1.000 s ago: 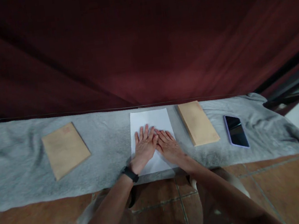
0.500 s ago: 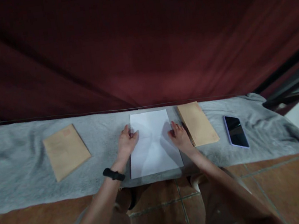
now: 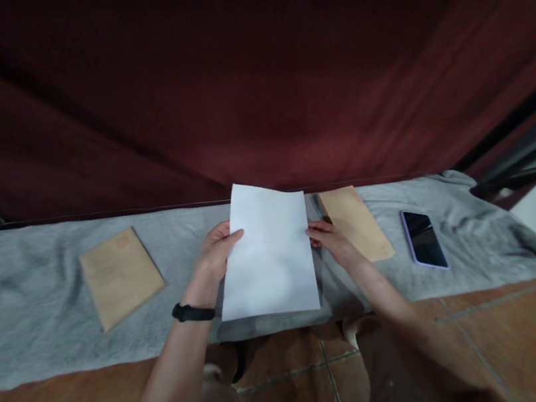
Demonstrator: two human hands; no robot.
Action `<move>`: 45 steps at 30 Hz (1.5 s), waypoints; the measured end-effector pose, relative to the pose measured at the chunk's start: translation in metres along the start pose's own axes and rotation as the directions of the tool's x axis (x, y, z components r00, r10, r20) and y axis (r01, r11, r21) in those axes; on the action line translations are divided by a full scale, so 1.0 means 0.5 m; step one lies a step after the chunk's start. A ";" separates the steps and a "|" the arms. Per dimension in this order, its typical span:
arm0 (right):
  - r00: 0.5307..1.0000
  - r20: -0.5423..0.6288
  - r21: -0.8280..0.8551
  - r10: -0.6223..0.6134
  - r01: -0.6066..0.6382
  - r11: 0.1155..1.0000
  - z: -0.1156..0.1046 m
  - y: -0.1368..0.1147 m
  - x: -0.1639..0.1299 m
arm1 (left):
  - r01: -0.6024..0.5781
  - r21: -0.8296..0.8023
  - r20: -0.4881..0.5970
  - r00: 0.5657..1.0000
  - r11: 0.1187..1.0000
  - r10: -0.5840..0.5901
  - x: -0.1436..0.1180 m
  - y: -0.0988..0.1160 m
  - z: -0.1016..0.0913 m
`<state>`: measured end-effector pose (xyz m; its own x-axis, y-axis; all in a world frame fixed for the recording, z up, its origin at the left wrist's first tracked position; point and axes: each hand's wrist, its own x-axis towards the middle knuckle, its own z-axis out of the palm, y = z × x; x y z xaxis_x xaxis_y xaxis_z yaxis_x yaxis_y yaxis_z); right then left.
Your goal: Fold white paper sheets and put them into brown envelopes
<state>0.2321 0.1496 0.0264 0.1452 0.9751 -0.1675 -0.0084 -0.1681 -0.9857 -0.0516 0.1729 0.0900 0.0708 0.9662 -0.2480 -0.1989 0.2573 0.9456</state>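
Head view. Grey cloth (image 3: 38, 316) covers the tabletop; a white sheet (image 3: 269, 258) is raised above its middle, pinched at its side edges by left hand (image 3: 213, 259) and right hand (image 3: 333, 241). Uneven grip could crease it. An envelope stack (image 3: 356, 221) crowds the right; the single envelope (image 3: 121, 277) lies further off.

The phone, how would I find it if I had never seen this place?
Look along the long grey cloth under the dark red curtain, towards its right end. Past the tan paper envelope beside the right hand lies the flat black phone with a pale purple edge: the only dark, shiny thing there.
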 end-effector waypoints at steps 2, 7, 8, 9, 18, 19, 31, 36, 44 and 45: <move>0.996 0.038 0.084 -0.083 0.080 0.993 -0.001 -0.037 -0.006 | -0.140 -0.009 -0.040 0.989 0.990 0.139 -0.001 0.022 0.006; 0.887 -0.138 0.036 -0.441 0.450 0.893 -0.010 -0.109 -0.021 | -0.517 0.158 -0.149 0.830 0.841 0.538 -0.011 0.070 0.019; 0.854 -0.152 0.006 -0.498 0.505 0.863 -0.013 -0.118 -0.027 | -0.558 0.208 -0.129 0.798 0.803 0.588 -0.016 0.077 0.018; 0.824 -0.151 -0.022 -0.547 0.550 0.835 -0.015 -0.124 -0.033 | -0.593 0.251 -0.098 0.770 0.765 0.630 -0.022 0.083 0.017; 0.720 0.089 -0.289 -0.688 0.680 0.674 -0.037 -0.109 -0.074 | -0.693 0.429 0.178 0.693 0.579 0.699 -0.085 0.064 -0.028; 0.716 0.136 -0.321 -0.685 0.686 0.653 -0.039 -0.097 -0.074 | -0.688 0.449 0.214 0.702 0.570 0.679 -0.082 0.052 -0.036; 0.636 0.704 -0.568 -0.316 0.771 0.287 -0.064 0.018 -0.120 | -0.621 0.709 0.550 0.784 0.335 0.289 -0.044 -0.066 -0.117; 0.575 0.741 -0.497 -0.348 0.817 0.291 -0.048 0.005 -0.151 | -0.590 0.695 0.555 0.804 0.411 0.215 -0.045 -0.086 -0.136; 0.481 0.831 -0.431 -0.278 0.874 0.225 -0.025 0.028 -0.194 | -0.582 0.730 0.521 0.813 0.358 0.259 -0.028 -0.072 -0.133; 0.482 0.839 -0.435 -0.253 0.873 0.222 -0.023 0.032 -0.198 | -0.608 0.721 0.542 0.794 0.333 0.276 -0.028 -0.072 -0.114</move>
<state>0.2289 0.0488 0.0273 -0.7577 0.6340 0.1548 0.5551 0.7508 -0.3580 -0.1013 0.1511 0.0476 0.5307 0.8286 0.1780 0.5956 -0.5141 0.6172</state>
